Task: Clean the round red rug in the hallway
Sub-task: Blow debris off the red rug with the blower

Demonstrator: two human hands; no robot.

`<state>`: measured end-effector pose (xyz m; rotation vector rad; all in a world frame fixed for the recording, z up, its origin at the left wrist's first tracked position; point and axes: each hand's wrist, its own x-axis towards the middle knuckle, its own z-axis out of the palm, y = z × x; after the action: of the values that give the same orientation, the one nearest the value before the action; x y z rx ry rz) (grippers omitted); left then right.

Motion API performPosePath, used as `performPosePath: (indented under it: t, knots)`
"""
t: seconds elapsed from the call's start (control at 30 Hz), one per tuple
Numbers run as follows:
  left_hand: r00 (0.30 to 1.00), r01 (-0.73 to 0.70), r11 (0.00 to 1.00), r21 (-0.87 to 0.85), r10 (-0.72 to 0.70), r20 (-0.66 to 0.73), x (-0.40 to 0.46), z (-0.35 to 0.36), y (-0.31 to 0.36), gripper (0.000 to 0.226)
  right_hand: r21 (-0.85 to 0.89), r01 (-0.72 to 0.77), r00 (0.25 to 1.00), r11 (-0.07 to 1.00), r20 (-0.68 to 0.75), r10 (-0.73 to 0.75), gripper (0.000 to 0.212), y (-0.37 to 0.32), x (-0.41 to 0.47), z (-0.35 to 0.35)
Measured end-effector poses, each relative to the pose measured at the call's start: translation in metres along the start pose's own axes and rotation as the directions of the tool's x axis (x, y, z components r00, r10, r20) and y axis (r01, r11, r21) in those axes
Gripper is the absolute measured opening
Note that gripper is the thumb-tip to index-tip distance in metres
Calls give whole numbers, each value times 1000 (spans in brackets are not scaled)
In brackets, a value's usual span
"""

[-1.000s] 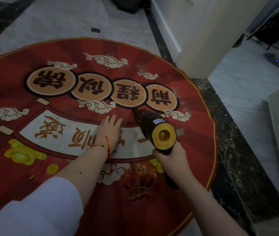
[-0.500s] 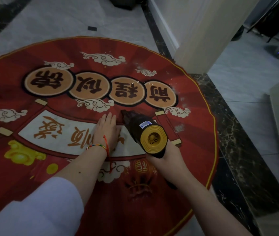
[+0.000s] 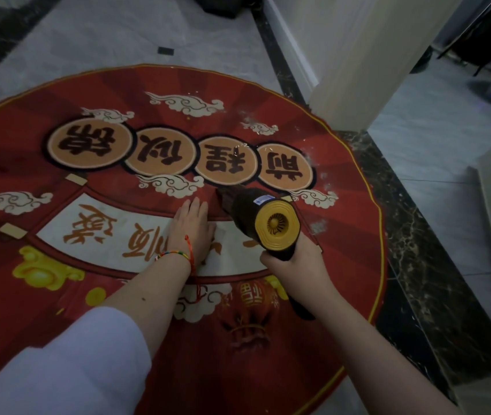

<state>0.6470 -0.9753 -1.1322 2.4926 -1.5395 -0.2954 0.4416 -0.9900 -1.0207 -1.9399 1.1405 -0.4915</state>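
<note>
The round red rug (image 3: 268, 339) is lying flat on the pale marble floor (image 3: 112, 40), filling the left and centre of the frame, its gold-trimmed edge curving along a dark stone border strip (image 3: 411, 235) at the right. The left hand (image 3: 191, 232) is resting palm-down near the middle of the rug, fingers straight and held together, pressing on the white banner panel just below the row of four round orange medallions. A multicoloured bracelet (image 3: 175, 254) with a red cord is circling that wrist, and a white sleeve (image 3: 58, 369) is covering the upper arm at the lower left of the frame.

Just to the right of the left hand, the right hand (image 3: 293, 269) is gripping the handle of a black handheld vacuum (image 3: 256, 217), fingers wrapped round it from below. The vacuum's yellow round rear vent is facing the camera, and its dark nozzle is pointing up the frame and touching the rug just beside the left hand's fingertips (image 3: 196, 202), below the third medallion. Pale specks of dust and lint (image 3: 317, 226) are lying on the red pile to the right of the vacuum and near the rug's upper right edge. A white door frame (image 3: 372, 55) is standing at the upper right.
</note>
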Motion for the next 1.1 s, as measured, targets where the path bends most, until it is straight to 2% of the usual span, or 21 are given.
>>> performPosePath:
  t: [0.37,0.6,0.83,1.1]
  knots:
    - [1000,1,999,37,-1,10,13,-5,2,58,50,-44,998,998,-31,45,24,-16,52,21]
    - [999,-24,1000,12,24,-32,17,-3,-1,58,37,-30,997,999,-68,33,27,3,26,11]
    - [1000,-12,998,68,12,-7,32,-4,7,57,61,-113,983,992,-136,120,23,-4,81,23]
    - [1000,-23,997,71,22,12,55,-5,10,56,64,-72,989,995,-122,79,25,2,88,20]
